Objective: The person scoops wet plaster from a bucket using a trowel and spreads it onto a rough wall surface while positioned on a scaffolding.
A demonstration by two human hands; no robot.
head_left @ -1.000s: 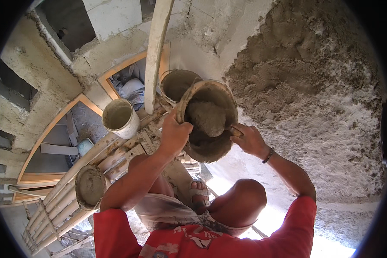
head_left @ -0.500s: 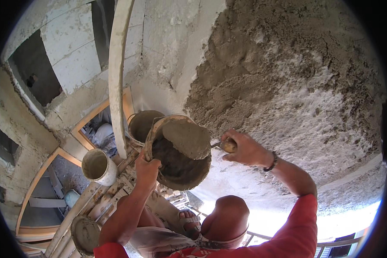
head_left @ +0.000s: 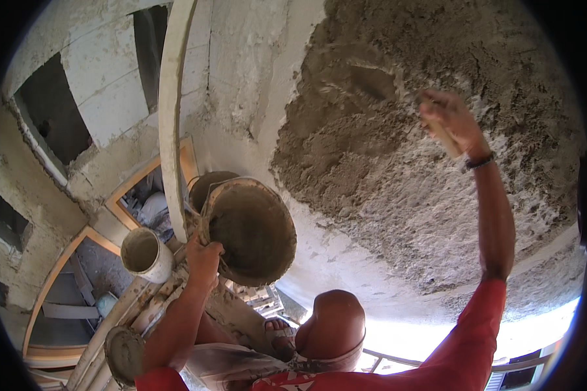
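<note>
My left hand (head_left: 204, 257) grips the rim of a mortar-crusted bucket (head_left: 282, 212), which is tilted so that its inside shows. Grey wet mortar lies in it. Up at the wall, my right hand (head_left: 455, 124) is closed around the pale handle of a trowel (head_left: 447, 141). The trowel's blade is blurred and lies against or very near the dark wet mortar (head_left: 346, 124) on the wall; whether it touches, I cannot tell.
Behind the held bucket stands another bucket (head_left: 202, 189). A white bucket (head_left: 165, 262) and a mortar-filled container (head_left: 125, 355) sit to the left by wooden poles (head_left: 114, 326). A long pale board (head_left: 172, 117) rises nearby. My sandalled foot (head_left: 279, 329) rests on planks.
My right hand has moved from beside the bucket up to the wall with the trowel. The load of mortar on the blade over the bucket is gone from there. The bucket has shifted slightly left.
</note>
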